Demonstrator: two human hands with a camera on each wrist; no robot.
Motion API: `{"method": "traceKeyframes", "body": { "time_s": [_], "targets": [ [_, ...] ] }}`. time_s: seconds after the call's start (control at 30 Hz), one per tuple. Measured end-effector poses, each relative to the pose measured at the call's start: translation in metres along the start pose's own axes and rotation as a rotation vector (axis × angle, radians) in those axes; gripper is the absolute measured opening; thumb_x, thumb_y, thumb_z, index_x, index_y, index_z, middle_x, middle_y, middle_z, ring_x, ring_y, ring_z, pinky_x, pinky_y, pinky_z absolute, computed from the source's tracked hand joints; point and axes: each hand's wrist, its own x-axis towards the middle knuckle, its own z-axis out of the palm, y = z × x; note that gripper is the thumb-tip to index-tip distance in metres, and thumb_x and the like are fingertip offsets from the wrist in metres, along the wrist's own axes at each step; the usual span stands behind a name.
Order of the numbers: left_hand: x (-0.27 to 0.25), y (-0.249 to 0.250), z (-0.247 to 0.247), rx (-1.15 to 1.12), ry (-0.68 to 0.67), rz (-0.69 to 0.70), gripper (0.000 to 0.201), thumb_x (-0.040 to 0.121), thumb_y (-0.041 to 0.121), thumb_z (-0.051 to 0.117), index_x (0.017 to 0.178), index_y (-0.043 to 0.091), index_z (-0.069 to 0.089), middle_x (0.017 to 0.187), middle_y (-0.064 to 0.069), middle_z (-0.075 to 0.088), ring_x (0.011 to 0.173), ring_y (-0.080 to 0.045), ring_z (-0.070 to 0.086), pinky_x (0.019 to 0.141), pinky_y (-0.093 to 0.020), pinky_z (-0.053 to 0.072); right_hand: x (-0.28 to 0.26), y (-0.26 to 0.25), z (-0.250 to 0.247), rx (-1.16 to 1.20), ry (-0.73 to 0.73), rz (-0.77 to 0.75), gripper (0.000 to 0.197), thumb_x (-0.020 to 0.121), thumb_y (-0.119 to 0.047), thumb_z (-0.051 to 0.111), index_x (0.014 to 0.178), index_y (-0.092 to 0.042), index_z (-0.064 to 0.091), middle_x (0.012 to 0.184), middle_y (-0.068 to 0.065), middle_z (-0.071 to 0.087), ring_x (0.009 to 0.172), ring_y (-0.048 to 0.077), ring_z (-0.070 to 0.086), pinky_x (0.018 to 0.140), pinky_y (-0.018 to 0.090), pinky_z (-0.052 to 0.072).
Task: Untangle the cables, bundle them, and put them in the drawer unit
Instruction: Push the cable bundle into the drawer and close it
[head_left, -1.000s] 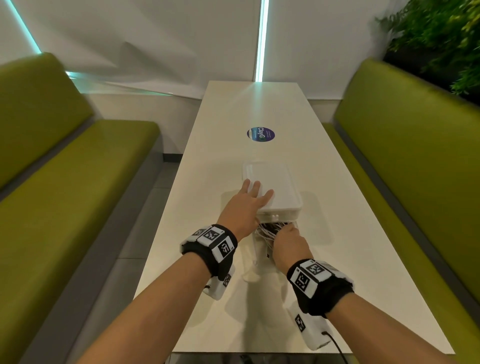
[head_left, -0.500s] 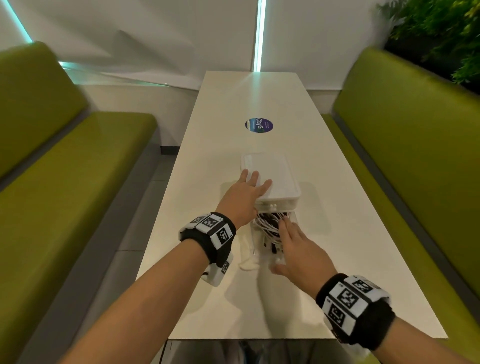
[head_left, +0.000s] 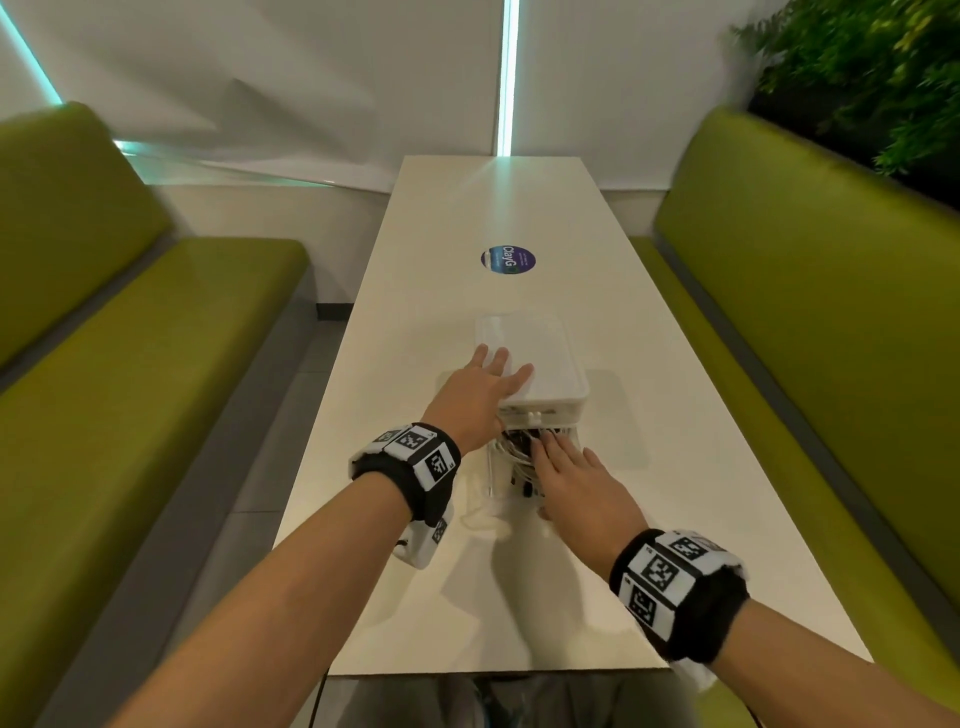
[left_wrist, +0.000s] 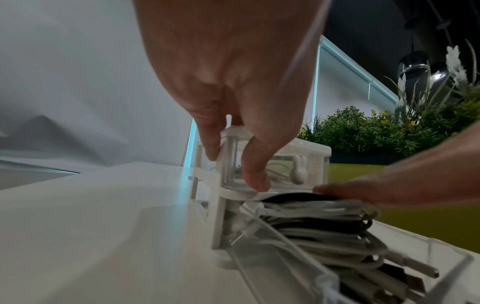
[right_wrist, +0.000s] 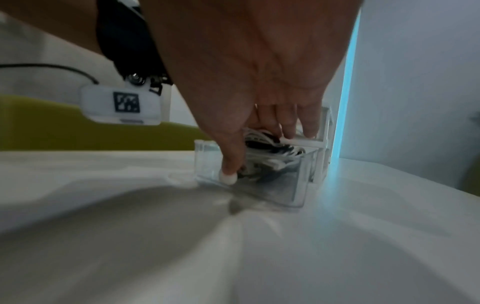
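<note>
Cables (left_wrist: 324, 224), white and black loops bundled together, lie in the clear plastic lower drawer (right_wrist: 275, 185), pulled out of the drawer unit (head_left: 540, 364) toward the person; plug ends poke at the drawer front, details blurred. From the head view most of the bundle is hidden under the right hand (head_left: 571, 483). Right hand lies flat, fingers straight, pressing down on the cables, thumb tip on the drawer's front edge. Left hand (head_left: 483, 395) rests spread on the unit's smooth white rounded top, thumb hooked over the front near a small rabbit-shaped knob (left_wrist: 300, 171). The unit sits mid-table on a glossy white table (head_left: 675, 519). Matte green benches (head_left: 130, 364) flank it; a round sticker (head_left: 508, 261) lies beyond.
</note>
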Motion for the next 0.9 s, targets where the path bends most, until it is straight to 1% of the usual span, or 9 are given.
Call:
{"method": "traceKeyframes", "body": {
  "time_s": [0.03,0.1,0.17,0.23,0.33,0.5,0.6,0.7,0.9],
  "targets": [
    [0.000,0.000,0.000,-0.006,0.006,0.001,0.076,0.091,0.013,0.054,0.153,0.029,0.014,0.161,-0.009,0.010,0.148,-0.032,0.004,0.111,-0.039,0.028,-0.002,-0.001,0.002,0.001,0.021,-0.004,0.081,0.084,-0.019,0.071,0.146,0.004,0.025,0.154,0.022,0.024,0.141,0.032,0.030,0.111,0.040,0.032],
    [-0.001,0.000,0.000,-0.005,0.004,0.006,0.076,0.091,0.013,0.055,0.153,0.029,0.014,0.161,-0.009,0.010,0.148,-0.032,0.004,0.111,-0.039,0.028,-0.002,-0.002,0.015,0.015,0.041,-0.013,0.084,0.056,-0.014,0.089,0.129,0.007,0.053,0.134,0.025,0.053,0.120,0.034,0.057,0.094,0.039,0.050],
    [-0.002,0.001,0.000,-0.003,-0.001,0.009,0.077,0.090,0.013,0.055,0.153,0.029,0.014,0.161,-0.009,0.011,0.148,-0.032,0.004,0.111,-0.039,0.028,0.002,-0.001,0.021,0.010,0.063,-0.028,0.081,0.046,-0.014,0.091,0.119,0.006,0.062,0.121,0.025,0.063,0.108,0.034,0.065,0.086,0.039,0.054],
    [-0.002,0.001,0.000,0.003,0.009,0.011,0.076,0.090,0.012,0.054,0.153,0.028,0.015,0.161,-0.010,0.012,0.148,-0.032,0.004,0.110,-0.039,0.029,0.007,0.001,0.019,-0.019,0.106,-0.052,0.078,0.048,-0.015,0.090,0.118,0.006,0.063,0.119,0.024,0.064,0.106,0.034,0.066,0.086,0.041,0.054],
    [-0.001,0.000,-0.002,0.001,0.013,0.005,0.076,0.090,0.013,0.055,0.153,0.028,0.017,0.160,-0.010,0.013,0.148,-0.033,0.006,0.110,-0.039,0.028,0.014,0.001,0.018,-0.047,0.133,-0.017,0.070,0.054,-0.015,0.088,0.117,0.005,0.064,0.117,0.023,0.066,0.106,0.033,0.066,0.088,0.043,0.053],
    [-0.002,0.004,-0.005,0.005,0.006,-0.005,0.077,0.088,0.013,0.057,0.152,0.027,0.018,0.159,-0.011,0.016,0.147,-0.033,0.008,0.107,-0.039,0.031,0.011,-0.002,0.010,-0.022,0.189,-0.005,0.072,0.047,-0.014,0.092,0.112,0.003,0.068,0.111,0.020,0.069,0.102,0.030,0.068,0.088,0.040,0.053],
    [-0.003,0.004,-0.005,0.006,0.022,0.001,0.076,0.088,0.013,0.057,0.152,0.026,0.018,0.158,-0.011,0.017,0.147,-0.033,0.009,0.107,-0.039,0.032,0.001,-0.001,0.011,0.066,0.229,0.030,0.067,0.051,-0.012,0.093,0.111,0.002,0.067,0.110,0.019,0.069,0.100,0.028,0.069,0.083,0.036,0.055],
    [-0.003,0.004,-0.005,0.037,0.013,0.006,0.075,0.088,0.013,0.056,0.152,0.026,0.019,0.157,-0.012,0.018,0.146,-0.034,0.011,0.105,-0.039,0.033,-0.001,0.002,0.016,0.088,0.287,0.003,0.059,0.054,-0.010,0.092,0.107,0.003,0.069,0.105,0.020,0.071,0.095,0.029,0.070,0.078,0.038,0.057],
    [-0.001,0.004,-0.007,0.053,0.015,0.014,0.075,0.086,0.014,0.056,0.151,0.025,0.021,0.154,-0.012,0.024,0.142,-0.034,0.019,0.100,-0.040,0.037,0.016,0.008,0.023,0.028,0.229,-0.022,0.063,0.048,-0.006,0.092,0.106,0.004,0.069,0.104,0.021,0.070,0.094,0.032,0.070,0.079,0.039,0.057]
  ]
}}
